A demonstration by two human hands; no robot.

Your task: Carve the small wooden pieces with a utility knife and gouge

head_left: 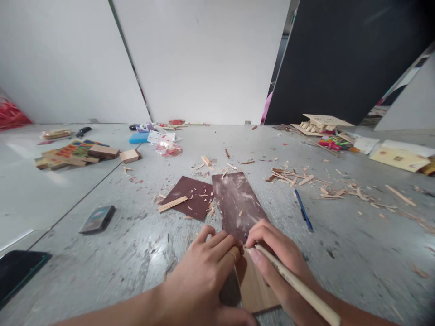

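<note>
My right hand point(275, 253) is closed around a carving knife with a long pale wooden handle point(299, 285). The tip points left towards my other hand and is mostly hidden by my fingers. My left hand point(214, 262), with a ring on one finger, has its fingers bent and pressed together against the right fingertips. What they pinch is too small and covered to make out. Below both hands lies a flat wooden board point(254, 290), partly covered by them. Just beyond the fingertips is a dusty brown sandpaper sheet point(236, 199).
Another sandpaper piece point(190, 194) carries shavings and a wood strip point(172, 203). A blue pen point(303, 210) lies to the right, near scattered wood slivers point(292, 176). At left are a small flat case point(97, 219), a phone point(20, 271) and wood blocks point(103, 151).
</note>
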